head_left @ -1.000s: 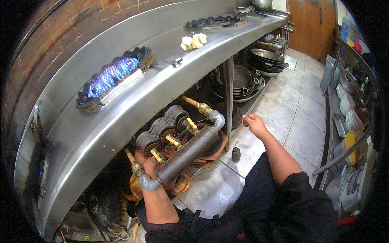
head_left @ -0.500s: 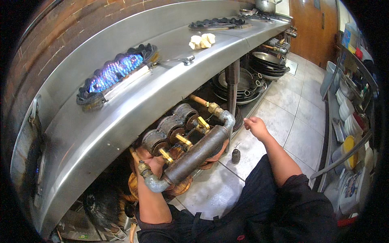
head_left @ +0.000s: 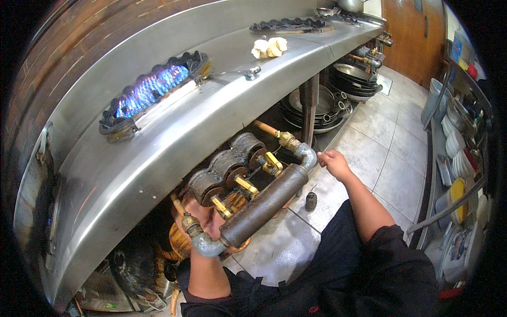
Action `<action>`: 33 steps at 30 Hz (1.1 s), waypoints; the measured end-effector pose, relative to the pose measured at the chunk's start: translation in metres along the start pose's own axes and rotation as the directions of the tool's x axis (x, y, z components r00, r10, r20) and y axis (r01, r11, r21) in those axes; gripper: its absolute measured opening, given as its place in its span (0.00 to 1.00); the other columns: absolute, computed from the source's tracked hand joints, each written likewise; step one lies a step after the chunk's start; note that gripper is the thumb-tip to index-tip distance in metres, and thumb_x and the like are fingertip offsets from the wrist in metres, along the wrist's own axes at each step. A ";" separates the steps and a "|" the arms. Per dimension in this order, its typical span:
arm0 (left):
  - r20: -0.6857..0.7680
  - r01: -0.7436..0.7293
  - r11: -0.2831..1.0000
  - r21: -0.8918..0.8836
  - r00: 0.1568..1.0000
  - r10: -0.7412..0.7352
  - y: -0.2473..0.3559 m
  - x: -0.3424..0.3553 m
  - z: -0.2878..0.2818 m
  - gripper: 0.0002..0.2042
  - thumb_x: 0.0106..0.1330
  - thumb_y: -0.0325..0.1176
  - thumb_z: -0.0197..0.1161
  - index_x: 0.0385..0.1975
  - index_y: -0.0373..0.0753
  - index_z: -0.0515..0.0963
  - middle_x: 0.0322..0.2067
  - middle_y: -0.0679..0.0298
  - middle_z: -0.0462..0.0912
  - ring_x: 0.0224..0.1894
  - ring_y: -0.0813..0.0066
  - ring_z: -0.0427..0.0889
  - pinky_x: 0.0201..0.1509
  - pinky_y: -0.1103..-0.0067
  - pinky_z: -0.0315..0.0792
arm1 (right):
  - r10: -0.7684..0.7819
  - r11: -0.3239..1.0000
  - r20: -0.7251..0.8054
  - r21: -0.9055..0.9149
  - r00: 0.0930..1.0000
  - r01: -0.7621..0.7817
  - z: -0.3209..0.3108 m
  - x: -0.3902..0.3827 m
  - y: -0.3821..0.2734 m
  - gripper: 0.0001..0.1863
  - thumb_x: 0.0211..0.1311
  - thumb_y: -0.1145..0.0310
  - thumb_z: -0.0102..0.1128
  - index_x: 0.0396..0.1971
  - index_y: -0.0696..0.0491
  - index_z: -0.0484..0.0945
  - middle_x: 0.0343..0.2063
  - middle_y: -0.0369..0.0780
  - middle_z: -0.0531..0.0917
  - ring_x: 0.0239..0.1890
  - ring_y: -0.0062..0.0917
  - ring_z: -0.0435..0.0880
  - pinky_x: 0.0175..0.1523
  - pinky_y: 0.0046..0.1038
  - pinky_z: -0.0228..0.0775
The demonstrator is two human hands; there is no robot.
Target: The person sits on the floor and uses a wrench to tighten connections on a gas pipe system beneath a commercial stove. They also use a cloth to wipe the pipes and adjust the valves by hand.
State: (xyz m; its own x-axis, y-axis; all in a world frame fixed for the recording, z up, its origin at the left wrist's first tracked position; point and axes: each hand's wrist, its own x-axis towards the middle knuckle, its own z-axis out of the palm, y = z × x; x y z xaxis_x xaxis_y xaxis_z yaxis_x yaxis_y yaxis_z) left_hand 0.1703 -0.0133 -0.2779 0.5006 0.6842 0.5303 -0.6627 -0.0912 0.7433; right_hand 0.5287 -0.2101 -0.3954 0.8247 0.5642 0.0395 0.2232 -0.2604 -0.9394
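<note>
In the head view, the thick dark pipe (head_left: 264, 203) has slid to the right and lower in the picture since half a second ago, so its far elbow (head_left: 305, 154) now appears just beside the right hand (head_left: 334, 164). This hand is curled, thumb and finger together; I see nothing in it, and cannot tell whether it touches the elbow. The left hand (head_left: 212, 222) is behind the near end of the pipe, partly covered; how open it is, or what it holds, I cannot tell. The yellow-handled valves (head_left: 247, 186) stand along the pipe's inner side, and the lit burner (head_left: 153, 92) above it. To reach well here, I would move slowly, avoid knocking a valve handle, and keep the forearm off possibly warm metal.
</note>
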 end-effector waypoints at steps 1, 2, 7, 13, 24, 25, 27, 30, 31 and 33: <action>0.033 0.022 0.999 0.043 0.999 -0.024 0.006 0.004 0.001 0.18 0.62 0.38 0.53 0.49 0.34 0.69 0.45 0.55 0.75 0.45 0.64 0.76 0.48 0.67 0.72 | 0.005 1.000 0.009 0.007 1.000 -0.005 0.000 -0.001 -0.001 0.17 0.62 0.59 0.55 0.18 0.56 0.74 0.18 0.35 0.77 0.22 0.19 0.72 0.31 0.22 0.64; 0.066 0.052 0.997 0.054 0.996 -0.056 0.013 0.008 0.002 0.17 0.62 0.37 0.54 0.47 0.34 0.69 0.44 0.56 0.76 0.45 0.65 0.76 0.47 0.68 0.72 | 0.010 1.000 0.012 0.013 1.000 -0.010 -0.003 -0.002 -0.001 0.17 0.62 0.59 0.55 0.18 0.56 0.74 0.18 0.35 0.77 0.22 0.19 0.72 0.31 0.22 0.64; 0.208 0.200 0.978 -0.063 0.961 -0.183 0.035 0.020 0.010 0.12 0.61 0.32 0.56 0.42 0.35 0.71 0.39 0.57 0.77 0.41 0.68 0.77 0.44 0.71 0.72 | 0.017 0.999 0.002 0.029 1.000 -0.017 -0.010 -0.005 0.003 0.17 0.62 0.60 0.55 0.19 0.56 0.74 0.18 0.35 0.77 0.22 0.19 0.72 0.30 0.22 0.64; 0.307 0.314 0.928 -0.200 0.920 -0.244 0.037 0.023 0.017 0.06 0.60 0.27 0.59 0.36 0.36 0.74 0.33 0.59 0.79 0.36 0.71 0.78 0.39 0.74 0.73 | 0.004 0.998 -0.090 0.070 0.996 0.003 -0.025 -0.028 -0.015 0.18 0.62 0.60 0.55 0.16 0.55 0.73 0.16 0.34 0.74 0.21 0.18 0.69 0.29 0.23 0.62; 0.285 0.325 0.934 -0.144 0.918 -0.276 0.032 0.012 0.016 0.05 0.63 0.23 0.57 0.28 0.38 0.69 0.30 0.58 0.78 0.37 0.65 0.80 0.42 0.70 0.76 | -0.691 0.713 0.016 -0.149 0.723 0.685 -0.057 -0.094 -0.294 0.14 0.63 0.60 0.51 0.25 0.56 0.76 0.20 0.32 0.76 0.24 0.15 0.72 0.30 0.19 0.63; 0.259 0.337 0.938 -0.081 0.916 -0.307 0.032 0.012 0.016 0.05 0.63 0.23 0.57 0.28 0.39 0.69 0.30 0.57 0.78 0.38 0.64 0.80 0.43 0.69 0.76 | -0.752 0.622 0.066 -0.261 0.656 0.738 -0.055 -0.096 -0.319 0.15 0.63 0.60 0.52 0.24 0.57 0.76 0.19 0.33 0.76 0.24 0.16 0.71 0.30 0.20 0.63; 0.168 0.318 0.948 0.024 0.933 -0.318 0.034 0.010 0.022 0.05 0.61 0.22 0.59 0.28 0.38 0.69 0.31 0.58 0.78 0.37 0.65 0.80 0.43 0.71 0.76 | -0.831 0.481 0.097 -0.371 0.548 0.794 -0.041 -0.098 -0.366 0.18 0.59 0.57 0.55 0.24 0.60 0.77 0.19 0.43 0.77 0.24 0.28 0.75 0.33 0.30 0.67; 0.206 0.246 0.964 -0.100 0.953 -0.221 0.031 0.006 0.028 0.06 0.59 0.24 0.61 0.27 0.38 0.70 0.31 0.59 0.78 0.35 0.69 0.79 0.42 0.75 0.74 | -0.785 0.407 0.161 -0.594 0.599 0.694 -0.022 -0.092 -0.415 0.19 0.57 0.55 0.55 0.29 0.59 0.80 0.22 0.48 0.80 0.27 0.35 0.79 0.37 0.33 0.71; 0.187 0.217 0.976 -0.021 0.960 -0.210 0.035 0.004 0.033 0.06 0.58 0.25 0.62 0.26 0.37 0.71 0.29 0.60 0.78 0.34 0.71 0.79 0.41 0.76 0.73 | -0.773 0.366 0.183 -0.655 0.608 0.661 -0.016 -0.084 -0.425 0.20 0.56 0.54 0.55 0.30 0.58 0.80 0.24 0.48 0.80 0.29 0.37 0.80 0.38 0.34 0.71; 0.151 0.170 0.974 0.147 0.970 -0.192 0.046 0.002 0.049 0.06 0.57 0.26 0.63 0.24 0.35 0.72 0.27 0.61 0.78 0.31 0.74 0.78 0.37 0.78 0.72 | -0.744 0.282 0.211 -0.761 0.634 0.584 -0.009 -0.065 -0.437 0.21 0.55 0.52 0.55 0.31 0.58 0.81 0.27 0.49 0.81 0.33 0.40 0.81 0.42 0.37 0.72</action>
State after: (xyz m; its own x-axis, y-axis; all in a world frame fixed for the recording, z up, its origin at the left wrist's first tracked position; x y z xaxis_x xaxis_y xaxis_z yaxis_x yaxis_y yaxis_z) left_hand 0.1679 -0.0514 -0.2228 0.6968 0.5718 0.4331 -0.4785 -0.0793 0.8745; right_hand 0.3823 -0.1401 0.0151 0.2475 0.7168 0.6519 0.9401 -0.3406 0.0176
